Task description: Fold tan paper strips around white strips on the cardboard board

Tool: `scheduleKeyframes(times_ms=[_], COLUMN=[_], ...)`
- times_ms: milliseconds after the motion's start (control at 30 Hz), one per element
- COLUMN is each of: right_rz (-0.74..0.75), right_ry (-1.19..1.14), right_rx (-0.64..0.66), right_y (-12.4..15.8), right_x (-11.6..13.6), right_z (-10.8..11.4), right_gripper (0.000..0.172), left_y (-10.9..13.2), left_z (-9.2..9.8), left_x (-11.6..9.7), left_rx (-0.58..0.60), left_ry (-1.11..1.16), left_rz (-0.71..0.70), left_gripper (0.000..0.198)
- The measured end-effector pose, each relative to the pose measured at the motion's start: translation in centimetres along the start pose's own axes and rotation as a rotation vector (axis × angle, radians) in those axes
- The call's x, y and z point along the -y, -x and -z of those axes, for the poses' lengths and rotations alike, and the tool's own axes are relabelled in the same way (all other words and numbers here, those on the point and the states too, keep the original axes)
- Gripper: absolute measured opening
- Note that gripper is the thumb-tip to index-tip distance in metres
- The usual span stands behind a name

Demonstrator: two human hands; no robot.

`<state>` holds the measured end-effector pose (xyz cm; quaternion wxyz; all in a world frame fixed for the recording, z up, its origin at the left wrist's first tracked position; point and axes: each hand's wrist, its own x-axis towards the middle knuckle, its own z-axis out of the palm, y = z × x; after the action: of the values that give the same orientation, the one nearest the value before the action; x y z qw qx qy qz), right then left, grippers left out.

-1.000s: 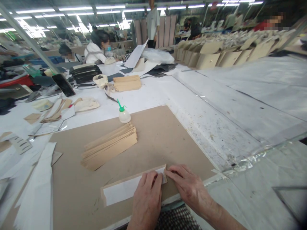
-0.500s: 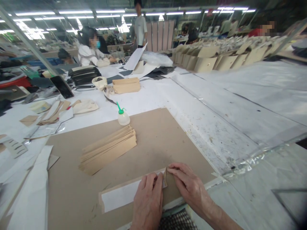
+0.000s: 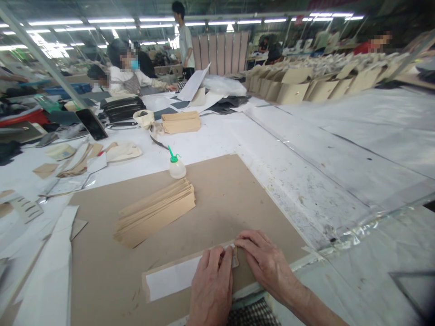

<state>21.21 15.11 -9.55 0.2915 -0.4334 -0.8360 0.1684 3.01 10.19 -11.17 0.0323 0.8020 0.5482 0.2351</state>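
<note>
A tan strip (image 3: 144, 286) with a white paper strip (image 3: 173, 277) on its upper face lies near the front edge of the brown work board. My left hand (image 3: 212, 280) rests across the right part of the strips, fingers extended and pressing down. At the right end, my right hand (image 3: 261, 258) pinches the tan edge between bent fingers, its fingertips close to those of my left hand. The thumbs and part of the gripped end are hidden. A fanned stack of tan strips (image 3: 159, 210) lies behind, and beyond it stands a squeeze bottle (image 3: 177, 169) with a green spout.
The brown board (image 3: 224, 194) lies on a white-covered table (image 3: 217, 140). A folded white sheet (image 3: 47, 271) is on the left. Farther back are a phone (image 3: 91, 123), tan pieces (image 3: 181, 122), a black stack (image 3: 124, 107) and several beige bags (image 3: 292, 88). Other people work beyond.
The tan flap at the strip's right end, which stood up between my hands, now leans further left under my right fingertips. In the background, the standing person has moved left.
</note>
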Motion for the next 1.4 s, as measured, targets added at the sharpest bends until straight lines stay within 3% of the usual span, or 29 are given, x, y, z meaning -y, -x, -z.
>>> scheduleKeyframes(times_ms=[267, 500, 700, 1000, 1200, 1400], right_rz=[-0.028, -0.078, -0.058, 0.028, 0.071, -0.003], right_ry=[0.049, 0.044, -0.002, 0.089, 0.273, 0.139], right_rx=[0.063, -0.058, -0.152, -0.13, -0.021, -0.087], right_y=[-0.4, -0.5, -0.3, 1.2, 1.5, 1.0], right_x=[-0.2, -0.6, 0.0, 1.5, 1.8, 1.6], right_z=[-0.2, -1.5, -0.9, -0.8, -1.3, -0.7], right_gripper=[0.035, 0.022, 0.014, 0.026, 0.031, 0.032], left_y=[0.0, -0.2, -0.1, 0.0, 0.1, 0.2], left_z=[-0.1, 0.4, 0.3, 0.5, 0.3, 0.1], left_x=[0.0, -0.4, -0.3, -0.3, -0.2, 0.0], left_rx=[0.001, -0.107, -0.136, -0.087, -0.085, -0.071], left_ry=[0.005, 0.056, 0.098, 0.089, 0.095, 0.143], left_rz=[0.006, 0.092, 0.118, 0.102, 0.112, 0.116], left_gripper=[0.038, 0.02, 0.012, 0.011, 0.012, 0.011])
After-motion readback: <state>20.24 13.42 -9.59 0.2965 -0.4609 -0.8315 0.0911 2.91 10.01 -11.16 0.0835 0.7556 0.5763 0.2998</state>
